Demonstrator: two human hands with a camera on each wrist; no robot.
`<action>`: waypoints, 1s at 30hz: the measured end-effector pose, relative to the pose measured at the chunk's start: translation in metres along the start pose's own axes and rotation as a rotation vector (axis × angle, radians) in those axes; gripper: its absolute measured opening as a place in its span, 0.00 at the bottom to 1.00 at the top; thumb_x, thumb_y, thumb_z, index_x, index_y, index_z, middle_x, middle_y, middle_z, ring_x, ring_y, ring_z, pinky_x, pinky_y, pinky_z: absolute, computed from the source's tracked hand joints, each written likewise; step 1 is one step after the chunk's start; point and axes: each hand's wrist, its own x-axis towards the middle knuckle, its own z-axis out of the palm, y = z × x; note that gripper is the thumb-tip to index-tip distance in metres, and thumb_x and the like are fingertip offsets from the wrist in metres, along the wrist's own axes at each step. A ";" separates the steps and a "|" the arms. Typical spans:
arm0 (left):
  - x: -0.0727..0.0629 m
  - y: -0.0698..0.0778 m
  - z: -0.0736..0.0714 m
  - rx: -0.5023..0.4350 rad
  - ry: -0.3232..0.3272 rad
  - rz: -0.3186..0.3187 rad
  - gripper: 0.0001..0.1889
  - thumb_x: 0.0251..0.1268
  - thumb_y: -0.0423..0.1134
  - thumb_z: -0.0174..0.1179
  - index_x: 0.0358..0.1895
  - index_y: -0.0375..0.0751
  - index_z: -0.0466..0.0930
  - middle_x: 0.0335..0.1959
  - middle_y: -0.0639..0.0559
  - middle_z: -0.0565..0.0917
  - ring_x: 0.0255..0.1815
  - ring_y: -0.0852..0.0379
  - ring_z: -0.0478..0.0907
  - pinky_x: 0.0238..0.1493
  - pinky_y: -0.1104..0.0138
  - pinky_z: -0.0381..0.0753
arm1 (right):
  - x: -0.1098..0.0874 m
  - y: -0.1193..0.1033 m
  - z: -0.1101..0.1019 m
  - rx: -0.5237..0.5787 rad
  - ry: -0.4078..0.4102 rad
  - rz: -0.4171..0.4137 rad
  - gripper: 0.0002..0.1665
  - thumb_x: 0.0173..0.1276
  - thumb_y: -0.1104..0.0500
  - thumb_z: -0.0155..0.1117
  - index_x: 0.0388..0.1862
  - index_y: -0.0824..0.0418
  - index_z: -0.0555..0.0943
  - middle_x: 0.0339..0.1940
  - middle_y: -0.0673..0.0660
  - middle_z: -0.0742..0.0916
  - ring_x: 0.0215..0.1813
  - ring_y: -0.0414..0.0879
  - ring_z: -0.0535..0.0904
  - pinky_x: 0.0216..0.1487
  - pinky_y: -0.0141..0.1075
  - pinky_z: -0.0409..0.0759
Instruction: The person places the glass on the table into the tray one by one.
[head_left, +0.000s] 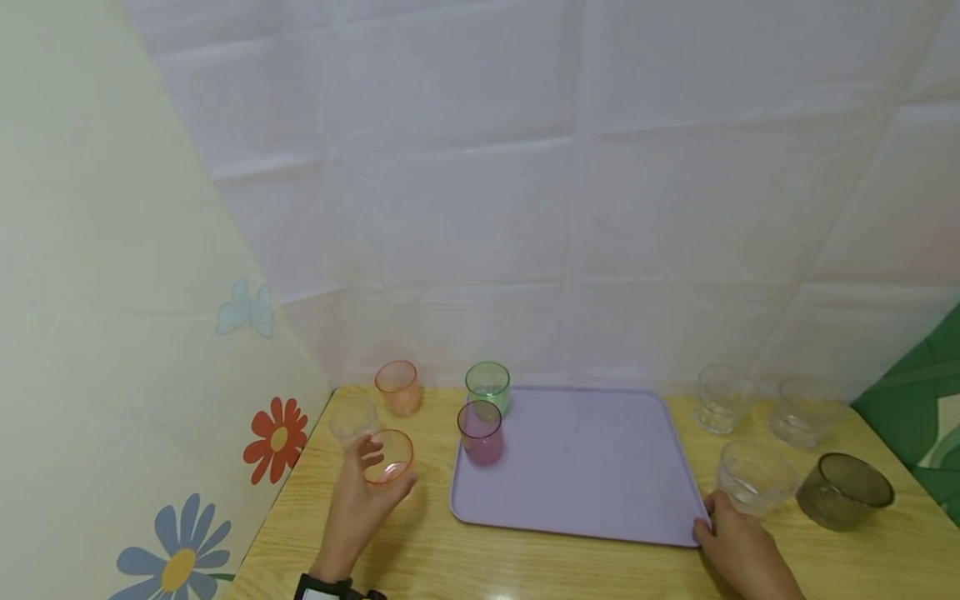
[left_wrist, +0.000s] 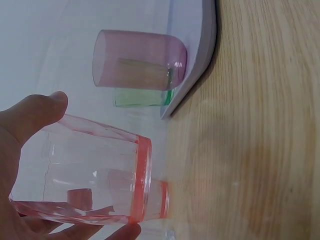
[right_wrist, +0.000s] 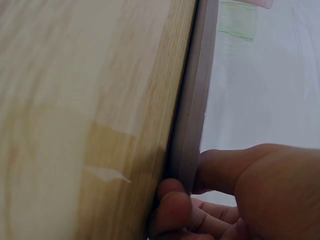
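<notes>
My left hand point(head_left: 384, 471) grips a pink see-through cup point(head_left: 388, 456), thumb point(left_wrist: 35, 115) on one side and fingers under the other. The cup point(left_wrist: 100, 170) is tilted a little off the wooden table point(head_left: 420, 550), left of a lilac tray point(head_left: 585, 467). On the tray's far left part stand a purple cup point(head_left: 481, 432) and, behind it, a green cup point(head_left: 488, 387). My right hand point(head_left: 707, 517) pinches the tray's near right corner, thumb point(right_wrist: 250, 170) on top of the tray rim point(right_wrist: 197, 100) and a finger point(right_wrist: 172, 210) below it.
An orange cup point(head_left: 397, 387) and a clear cup point(head_left: 352, 417) stand on the table beyond my left hand. Right of the tray are three clear glasses point(head_left: 722, 398) point(head_left: 804, 410) point(head_left: 753, 477) and a dark olive glass point(head_left: 843, 490). A flowered panel point(head_left: 150, 375) walls the left side.
</notes>
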 end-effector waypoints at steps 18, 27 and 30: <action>-0.006 0.011 0.026 -0.015 -0.070 0.090 0.46 0.50 0.44 0.85 0.69 0.31 0.69 0.60 0.36 0.83 0.60 0.38 0.84 0.49 0.56 0.89 | 0.002 0.001 0.002 0.007 -0.040 0.018 0.12 0.74 0.61 0.60 0.45 0.70 0.71 0.24 0.53 0.76 0.29 0.50 0.73 0.31 0.45 0.73; -0.010 0.017 0.040 -0.065 -0.120 0.097 0.49 0.48 0.43 0.86 0.72 0.31 0.68 0.61 0.36 0.82 0.61 0.37 0.83 0.48 0.59 0.89 | 0.003 0.002 0.002 0.003 -0.047 0.026 0.12 0.74 0.61 0.60 0.45 0.70 0.71 0.24 0.53 0.76 0.29 0.50 0.73 0.31 0.45 0.73; -0.010 0.019 0.045 -0.085 -0.136 0.115 0.49 0.47 0.41 0.86 0.72 0.30 0.68 0.61 0.35 0.82 0.60 0.37 0.83 0.48 0.59 0.89 | 0.003 0.002 0.001 0.009 -0.050 0.030 0.12 0.74 0.61 0.60 0.46 0.70 0.71 0.24 0.53 0.76 0.29 0.50 0.73 0.31 0.45 0.73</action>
